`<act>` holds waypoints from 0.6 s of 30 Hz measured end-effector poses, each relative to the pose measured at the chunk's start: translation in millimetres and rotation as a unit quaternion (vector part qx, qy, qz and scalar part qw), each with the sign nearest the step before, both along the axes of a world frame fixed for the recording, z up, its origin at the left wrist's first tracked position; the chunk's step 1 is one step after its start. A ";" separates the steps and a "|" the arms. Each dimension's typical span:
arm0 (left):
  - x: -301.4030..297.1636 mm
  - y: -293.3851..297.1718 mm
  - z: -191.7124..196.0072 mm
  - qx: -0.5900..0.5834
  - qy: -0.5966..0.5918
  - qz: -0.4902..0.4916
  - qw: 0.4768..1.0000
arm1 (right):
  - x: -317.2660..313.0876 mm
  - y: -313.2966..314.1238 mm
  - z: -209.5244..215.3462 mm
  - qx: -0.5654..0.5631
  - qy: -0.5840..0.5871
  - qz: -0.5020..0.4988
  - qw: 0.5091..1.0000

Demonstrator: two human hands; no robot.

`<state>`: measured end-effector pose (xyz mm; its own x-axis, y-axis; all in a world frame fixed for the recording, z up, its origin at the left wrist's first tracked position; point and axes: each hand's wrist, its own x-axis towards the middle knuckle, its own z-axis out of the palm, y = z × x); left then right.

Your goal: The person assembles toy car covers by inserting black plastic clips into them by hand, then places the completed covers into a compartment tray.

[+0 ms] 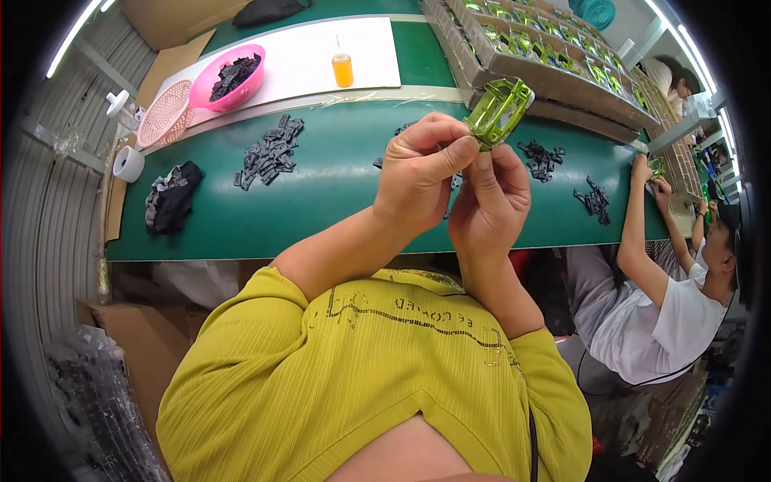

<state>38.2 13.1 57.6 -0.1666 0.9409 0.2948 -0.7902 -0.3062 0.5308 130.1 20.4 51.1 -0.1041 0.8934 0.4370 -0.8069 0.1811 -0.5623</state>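
Note:
A shiny green plastic frame with open sides is held up over the table, tilted to the right. My left hand pinches its lower left corner between thumb and fingers. From below, my right hand closes thumb and fingertips at the lower end of the frame. Whether a small part sits between the fingertips is hidden. Partly behind my hands lie some small black parts. Other piles of these black pieces rest on the green tabletop, with two smaller piles of black pieces to the right.
Cardboard trays of green frames stand at the back right. On a white board are a pink basin of black pieces and a bottle of orange liquid. A pink basket and dark cloth lie left. Another person works at right.

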 end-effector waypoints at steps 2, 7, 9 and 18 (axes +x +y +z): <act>0.5 -0.2 -2.0 0.002 -0.001 0.000 1.000 | 0.1 0.3 -2.2 0.013 0.001 -0.003 1.000; -1.4 0.7 -7.2 -0.017 0.016 -0.001 1.000 | 0.1 0.3 -8.3 -0.003 -0.023 -0.043 0.999; -3.1 -0.3 -9.2 -0.011 0.032 0.020 0.999 | 0.1 1.4 -13.0 -0.011 -0.025 -0.039 0.999; -5.4 -2.0 -19.9 -0.020 0.052 0.008 0.998 | 1.4 5.6 -18.5 -0.023 -0.013 -0.034 0.999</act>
